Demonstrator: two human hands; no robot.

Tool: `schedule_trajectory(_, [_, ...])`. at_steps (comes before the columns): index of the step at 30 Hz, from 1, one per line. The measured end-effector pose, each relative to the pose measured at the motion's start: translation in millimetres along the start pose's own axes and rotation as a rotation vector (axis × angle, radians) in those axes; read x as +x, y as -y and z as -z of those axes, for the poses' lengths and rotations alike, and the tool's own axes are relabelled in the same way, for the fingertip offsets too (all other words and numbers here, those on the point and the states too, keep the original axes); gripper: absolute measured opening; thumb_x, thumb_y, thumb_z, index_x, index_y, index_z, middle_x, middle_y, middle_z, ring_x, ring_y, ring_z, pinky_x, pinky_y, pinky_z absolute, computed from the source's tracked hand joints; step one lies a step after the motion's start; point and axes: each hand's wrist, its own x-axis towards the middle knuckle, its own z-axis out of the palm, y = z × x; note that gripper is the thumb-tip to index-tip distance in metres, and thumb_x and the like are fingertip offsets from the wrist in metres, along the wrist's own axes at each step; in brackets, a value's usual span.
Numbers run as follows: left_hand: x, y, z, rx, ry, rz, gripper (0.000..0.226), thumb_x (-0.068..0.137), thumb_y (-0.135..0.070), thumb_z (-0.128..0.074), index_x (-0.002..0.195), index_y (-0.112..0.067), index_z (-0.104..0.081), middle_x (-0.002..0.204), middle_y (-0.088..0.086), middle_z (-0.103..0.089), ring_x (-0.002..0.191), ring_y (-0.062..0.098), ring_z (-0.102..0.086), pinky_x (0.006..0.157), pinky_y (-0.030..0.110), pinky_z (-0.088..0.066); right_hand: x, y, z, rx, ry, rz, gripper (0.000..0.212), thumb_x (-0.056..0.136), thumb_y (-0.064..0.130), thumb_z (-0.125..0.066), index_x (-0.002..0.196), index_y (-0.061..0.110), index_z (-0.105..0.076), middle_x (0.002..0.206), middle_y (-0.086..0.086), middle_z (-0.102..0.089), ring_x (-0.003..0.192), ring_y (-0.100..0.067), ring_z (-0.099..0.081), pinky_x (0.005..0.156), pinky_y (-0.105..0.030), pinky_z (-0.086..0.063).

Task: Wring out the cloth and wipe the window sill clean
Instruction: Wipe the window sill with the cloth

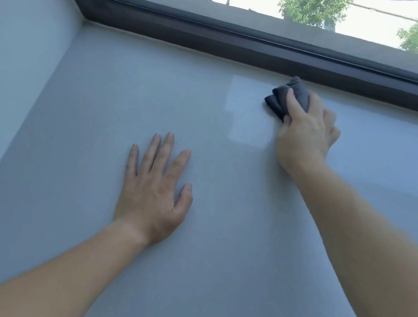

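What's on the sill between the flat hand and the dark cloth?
Nothing. The head view shows only bare sill between the left hand and the cloth, with a pale patch of light on it.

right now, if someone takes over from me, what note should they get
Right hand: grip on the cloth, pressing it to the sill by the window frame.
Left hand: flat on the sill, holding nothing.
Done: cloth is at the far edge; wringing cannot be judged.
Left: wipe the rest of the sill.
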Motion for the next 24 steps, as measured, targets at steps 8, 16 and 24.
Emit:
schedule_trajectory(8, [-0.7,-2.8,2.7,0.02,0.007,0.016,0.067,0.089,-0.048,-0.028,0.152,-0.022,-0.032,0.165,0.007,-0.012,0.153,0.022,-0.003,0.121,0.054,-0.003,-72.4,-2.9,-4.3,-0.056,0.112,0.477,0.062,0.085,0.014,-0.052,0.141,0.039,-0.044,0.15,0.003,-0.035,0.118,-0.03,-0.035,0.089,-0.039,-0.025])
schedule_trajectory(16, [-1.0,-0.4,0.1,0.007,0.013,0.02,0.066,0.091,-0.048,-0.023,0.153,-0.025,-0.028,0.166,0.005,-0.008,0.153,0.02,0.001,0.121,0.052,0.002,-111.7,2.3,-7.3,-0.006,0.045,0.378,0.067,0.081,0.009,-0.054,0.141,0.036,-0.043,0.152,0.002,-0.032,0.119,-0.029,-0.034,0.089,-0.038,-0.022])
schedule_trajectory(24, [-0.8,0.5,1.8,0.003,0.027,0.024,0.069,0.09,-0.052,-0.015,0.155,-0.028,-0.022,0.166,0.003,-0.002,0.152,0.018,0.007,0.121,0.05,0.008,-78.8,-18.9,4.0,-0.009,-0.05,-0.012,0.062,0.084,0.009,-0.045,0.14,0.038,-0.042,0.15,0.0,-0.033,0.122,-0.034,-0.034,0.09,-0.038,-0.022])
